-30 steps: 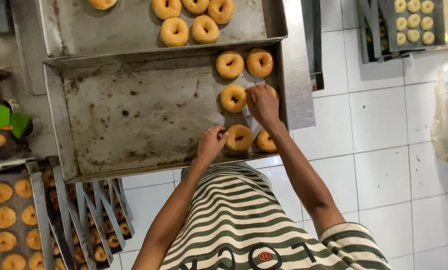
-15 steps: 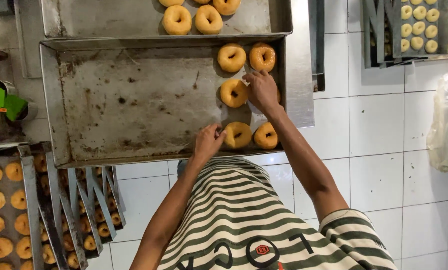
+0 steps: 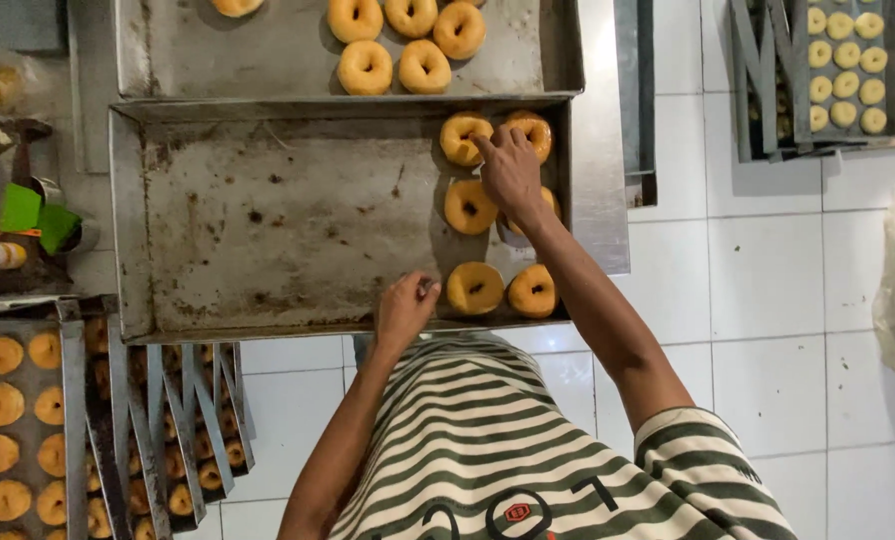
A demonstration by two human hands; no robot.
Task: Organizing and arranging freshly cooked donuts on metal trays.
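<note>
From the head view, the scuffed grey metal baking tray (image 3: 268, 230) is bare from its centre out to nine o'clock. Golden ring doughnuts (image 3: 468, 205) cluster at three o'clock — the right hand (image 3: 513, 175) rests on them, fingers spread, while the left hand (image 3: 405, 310) pinches something small at the near rim. White tiled floor (image 3: 768, 280) lies beyond.

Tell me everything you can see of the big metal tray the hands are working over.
The tray is a large, shallow rectangle of dull grey metal with low raised walls, scuffed and spotted with dark baked-on stains. It lies flat, its far edge against a second tray. Most of it is bare; five golden ring doughnuts show at its right end, a sixth partly hidden. The right hand rests over the middle doughnuts, and the left hand sits at the near rim.
</note>
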